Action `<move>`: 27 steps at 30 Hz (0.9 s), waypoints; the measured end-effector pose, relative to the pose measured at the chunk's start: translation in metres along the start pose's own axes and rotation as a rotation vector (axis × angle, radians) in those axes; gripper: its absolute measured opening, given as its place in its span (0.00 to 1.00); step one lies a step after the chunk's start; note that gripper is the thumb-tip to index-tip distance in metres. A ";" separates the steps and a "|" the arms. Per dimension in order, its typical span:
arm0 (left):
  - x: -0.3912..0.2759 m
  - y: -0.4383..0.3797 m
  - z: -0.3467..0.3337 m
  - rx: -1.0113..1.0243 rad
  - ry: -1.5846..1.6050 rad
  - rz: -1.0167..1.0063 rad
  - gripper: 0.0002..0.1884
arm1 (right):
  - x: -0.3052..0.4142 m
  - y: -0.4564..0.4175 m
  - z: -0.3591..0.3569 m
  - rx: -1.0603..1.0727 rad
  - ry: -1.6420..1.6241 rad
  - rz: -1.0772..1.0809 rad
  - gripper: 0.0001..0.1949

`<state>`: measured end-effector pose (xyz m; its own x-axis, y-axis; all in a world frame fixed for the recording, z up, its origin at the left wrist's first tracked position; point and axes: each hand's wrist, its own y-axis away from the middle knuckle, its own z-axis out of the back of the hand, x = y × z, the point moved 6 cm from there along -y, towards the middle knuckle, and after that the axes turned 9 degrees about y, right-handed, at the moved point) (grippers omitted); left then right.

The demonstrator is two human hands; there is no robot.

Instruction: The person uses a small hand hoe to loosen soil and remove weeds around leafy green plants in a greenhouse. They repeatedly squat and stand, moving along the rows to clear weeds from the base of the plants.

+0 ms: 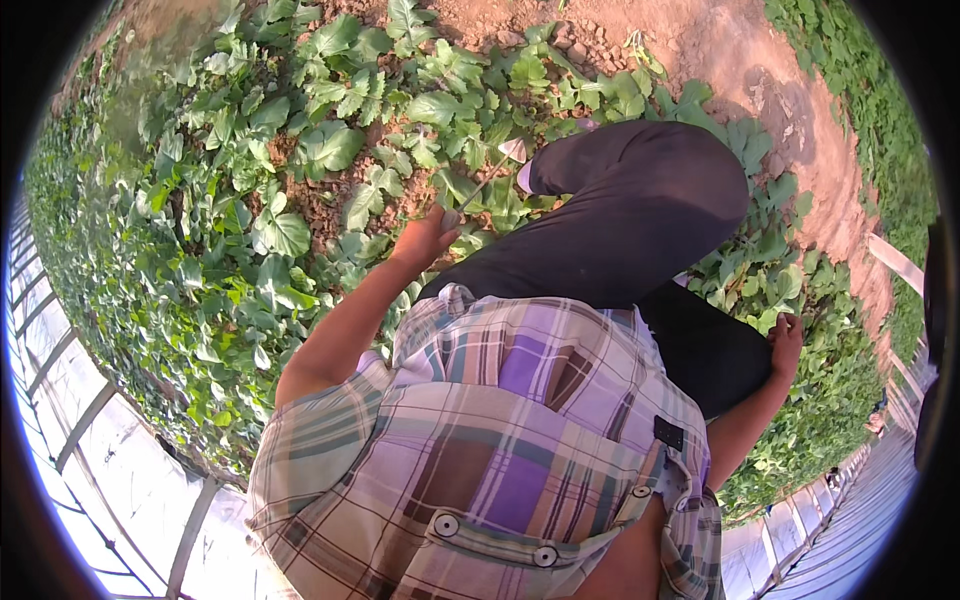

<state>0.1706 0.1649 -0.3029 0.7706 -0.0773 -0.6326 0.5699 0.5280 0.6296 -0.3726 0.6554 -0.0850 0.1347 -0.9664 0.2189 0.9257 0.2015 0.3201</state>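
Observation:
My left hand (pixel 421 240) grips the handle end of a small hand hoe (pixel 482 184), left of my bent leg. Its thin metal shaft slants up and right to a pale triangular blade (pixel 514 150) among lobed green leaves (pixel 437 107), close to a pale purple shoe (pixel 524 177). Whether the blade touches soil cannot be made out. My right hand (pixel 786 345) rests beside my knee (pixel 739 360) in dark trousers, with its fingers curled over leafy plants (pixel 787 285). Nothing shows in it, but its palm is hidden.
Dense leafy crop (pixel 217 292) spreads across the left. Bare reddish soil (pixel 727 45) with clods (pixel 577 51) runs along the top and right, with another crop row (pixel 877 112) beyond. Plastic sheeting on frames (pixel 120 465) curves along the lower left. A pale post (pixel 896 262) leans at right.

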 end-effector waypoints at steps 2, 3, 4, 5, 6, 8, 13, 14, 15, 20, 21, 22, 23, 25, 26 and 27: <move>0.023 0.018 -0.014 0.045 -0.072 0.051 0.26 | -0.002 0.000 0.000 -0.001 0.011 0.010 0.16; 0.032 0.023 -0.019 0.061 -0.087 0.088 0.27 | -0.003 0.000 0.000 0.002 -0.001 -0.001 0.15; 0.040 0.025 -0.025 0.078 -0.102 0.123 0.28 | -0.003 -0.001 0.000 0.005 -0.012 -0.012 0.15; 0.046 0.022 -0.028 0.057 -0.091 0.138 0.28 | -0.003 0.000 0.000 0.007 -0.024 -0.025 0.15; 0.047 0.018 -0.029 0.033 -0.078 0.151 0.28 | -0.003 -0.002 0.000 0.011 -0.027 -0.026 0.15; 0.045 0.006 -0.031 -0.027 -0.080 0.175 0.28 | -0.002 -0.003 -0.001 0.018 -0.034 -0.032 0.14; 0.018 -0.048 -0.029 -0.111 -0.150 0.110 0.26 | 0.005 -0.012 -0.006 0.046 -0.055 -0.017 0.14; 0.008 -0.059 -0.026 -0.109 -0.139 0.101 0.26 | 0.003 -0.012 -0.004 0.044 -0.060 -0.012 0.13; -0.003 -0.067 -0.019 -0.110 -0.130 0.095 0.26 | 0.006 -0.012 -0.004 0.032 -0.046 0.000 0.13; -0.005 -0.078 -0.021 -0.111 -0.145 0.161 0.24 | 0.005 -0.003 0.001 -0.014 -0.018 -0.019 0.13; 0.029 -0.076 -0.023 -0.123 -0.136 0.207 0.24 | 0.016 -0.010 -0.007 -0.004 -0.024 0.010 0.13; 0.042 -0.070 -0.028 -0.113 -0.142 0.235 0.25 | 0.019 -0.009 -0.008 -0.011 -0.019 0.017 0.13; 0.049 -0.062 -0.033 -0.096 -0.152 0.254 0.26 | 0.015 -0.006 -0.006 -0.025 -0.016 0.015 0.13; 0.060 -0.044 -0.032 -0.087 -0.175 0.244 0.25 | 0.008 -0.005 -0.006 -0.042 -0.008 -0.015 0.14; 0.061 -0.037 -0.030 -0.089 -0.171 0.205 0.25 | 0.008 -0.003 -0.005 -0.051 -0.005 -0.017 0.14; 0.063 -0.030 -0.028 -0.089 -0.164 0.170 0.25 | 0.010 0.000 -0.004 -0.058 0.002 -0.018 0.14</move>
<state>0.1937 0.1676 -0.3745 0.8932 -0.1135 -0.4350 0.4066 0.6169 0.6739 -0.3702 0.6453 -0.0867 0.1187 -0.9700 0.2120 0.9469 0.1749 0.2700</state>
